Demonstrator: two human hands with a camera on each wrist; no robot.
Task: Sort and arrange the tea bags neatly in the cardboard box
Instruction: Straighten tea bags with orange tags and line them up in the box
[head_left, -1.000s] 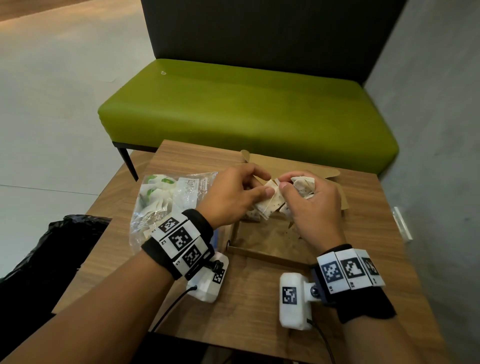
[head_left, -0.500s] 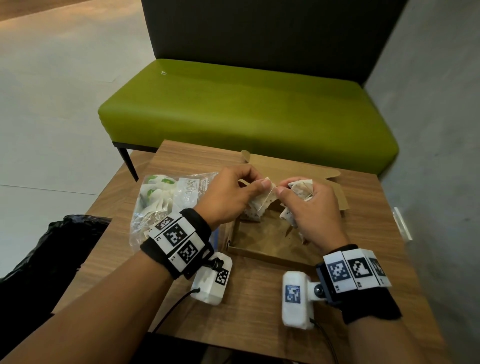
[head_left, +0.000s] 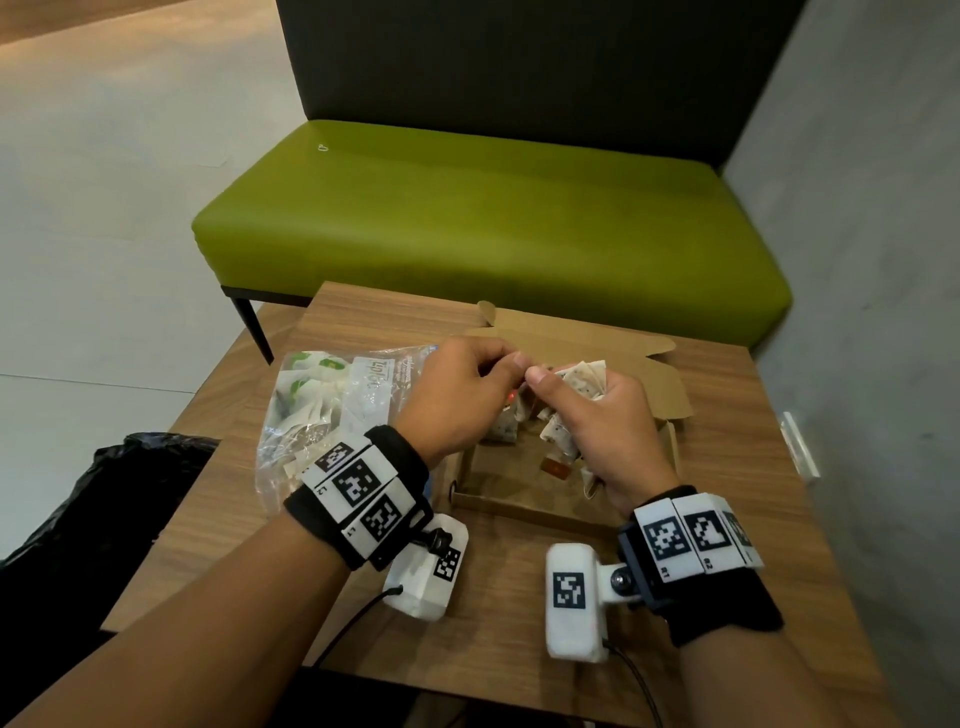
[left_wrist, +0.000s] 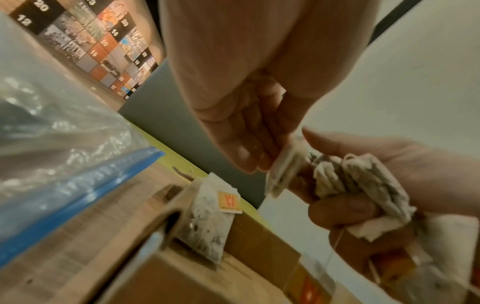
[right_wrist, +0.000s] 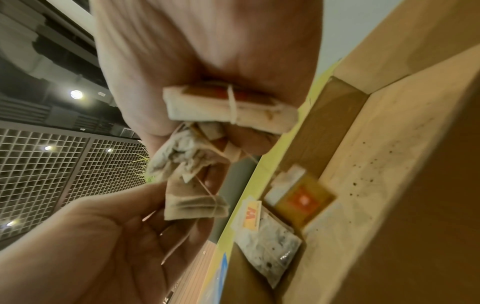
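An open cardboard box (head_left: 524, 512) sits mid-table, and both hands hover over it. My right hand (head_left: 550, 382) grips a crumpled bunch of tea bags (head_left: 584, 376) with strings and orange tags hanging down. In the right wrist view the bunch (right_wrist: 228, 109) fills that palm. My left hand (head_left: 511, 364) meets it thumb to thumb and pinches one folded tea bag (left_wrist: 283, 172) at the edge of the bunch. A few tea bags (right_wrist: 270, 242) with orange tags lie inside the box; one tea bag (left_wrist: 210, 222) leans on its left wall.
A clear zip bag (head_left: 332, 410) holding more tea bags lies left of the box, its blue seal (left_wrist: 78, 197) near the box wall. The wooden table (head_left: 519, 639) stands before a green bench (head_left: 493, 218). A black plastic bag (head_left: 104, 499) sits left, off the table.
Both hands have risen a little above the box and their fingertips have come together. The tea bag seen between them earlier is now mostly hidden by the fingers.
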